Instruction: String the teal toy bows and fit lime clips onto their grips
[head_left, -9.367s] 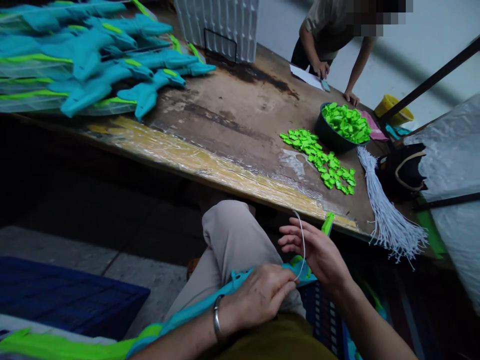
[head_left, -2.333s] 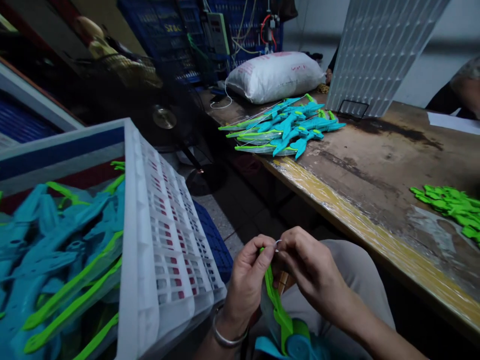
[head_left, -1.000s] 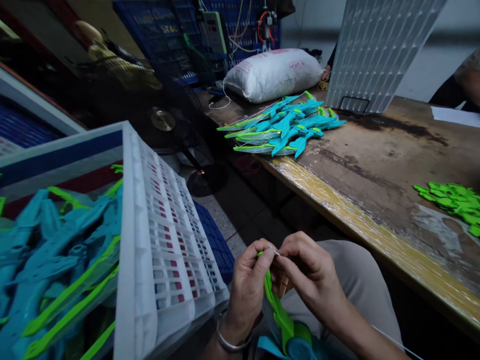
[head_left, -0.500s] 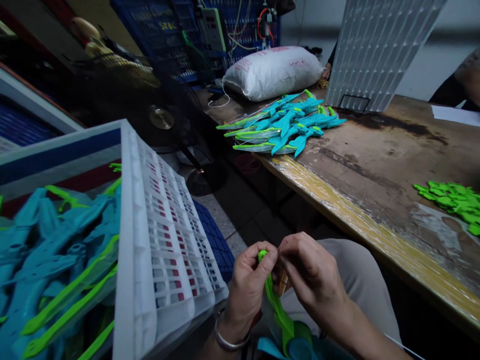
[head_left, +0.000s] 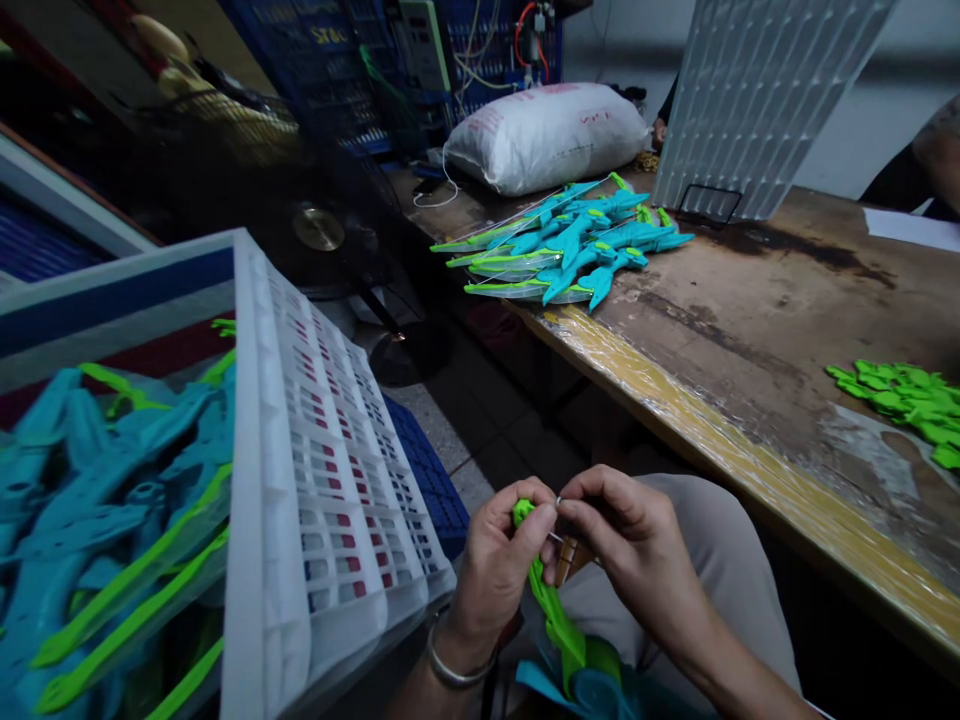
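Over my lap, my left hand (head_left: pixel 491 570) is closed on the green tip of a toy bow (head_left: pixel 556 618), whose green limb runs down to a blue body at the bottom edge. My right hand (head_left: pixel 637 560) meets it at the fingertips, thumb and forefinger pinching a thin white string (head_left: pixel 556 537) beside that tip. Whether the string is looped or knotted there cannot be made out. A brown, pointed piece (head_left: pixel 568 562) shows just below the fingers, partly hidden.
A white plastic crate (head_left: pixel 251 500) full of blue and green toy bow parts stands at my left. On the table (head_left: pixel 757 330) lie strung toy bows (head_left: pixel 570 235), green pieces (head_left: pixel 900 400), a white sack (head_left: pixel 547 140) and an upright translucent panel (head_left: pixel 757 110). Another person's arm (head_left: pixel 937 150) shows far right.
My fingertips have shifted slightly, and the white string now shows between them. The toy bow stays in my left hand. The view has moved a little.
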